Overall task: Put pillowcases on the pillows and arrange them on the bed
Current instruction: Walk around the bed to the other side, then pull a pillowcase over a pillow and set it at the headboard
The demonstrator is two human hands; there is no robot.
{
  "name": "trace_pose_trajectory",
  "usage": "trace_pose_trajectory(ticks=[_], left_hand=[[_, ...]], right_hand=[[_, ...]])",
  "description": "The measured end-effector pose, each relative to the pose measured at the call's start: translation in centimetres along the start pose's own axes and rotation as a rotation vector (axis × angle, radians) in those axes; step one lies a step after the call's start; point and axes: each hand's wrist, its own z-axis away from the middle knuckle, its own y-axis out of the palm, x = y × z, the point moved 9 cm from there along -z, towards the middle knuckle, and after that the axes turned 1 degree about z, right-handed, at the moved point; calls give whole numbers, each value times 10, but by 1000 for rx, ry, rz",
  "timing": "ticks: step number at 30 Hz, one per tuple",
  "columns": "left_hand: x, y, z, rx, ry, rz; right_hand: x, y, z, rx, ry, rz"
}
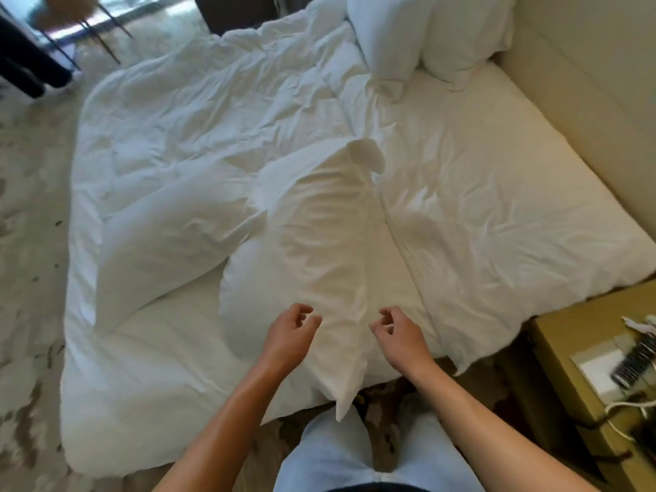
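Observation:
A white pillowcase point(319, 243) lies lengthwise over a bare white pillow point(248, 296) on the bed point(497, 207), its near corner hanging off the bed's edge. My left hand point(291, 328) hovers at the pillowcase's left edge and my right hand point(397, 332) at its right edge. Both hands have curled, parted fingers and hold nothing. Another white pillow point(170, 243) lies to the left. Two cased pillows point(426, 33) lean against the headboard at the top right.
A rumpled white duvet point(198, 111) covers the bed's left half. A yellow-brown nightstand point(582, 378) with a remote and cables stands at the right. The cream headboard point(585, 83) runs along the right. A chair and patterned carpet lie far left.

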Motion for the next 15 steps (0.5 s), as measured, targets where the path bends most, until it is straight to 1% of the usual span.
trace_pose_trajectory(ticks=[3,10,13,15], left_hand=[[3,0,-26,-25,-50,-73],[18,10,-76,41,-96,-206],[27,11,-90,79,-88,-194],[32,9,-96,99,-68,-185]], right_hand=[[11,18,-39,51,33,30],[9,67,-83,65,196,-150],[9,82,-92,26,239,-233],[10,88,-95,-4,270,-222]])
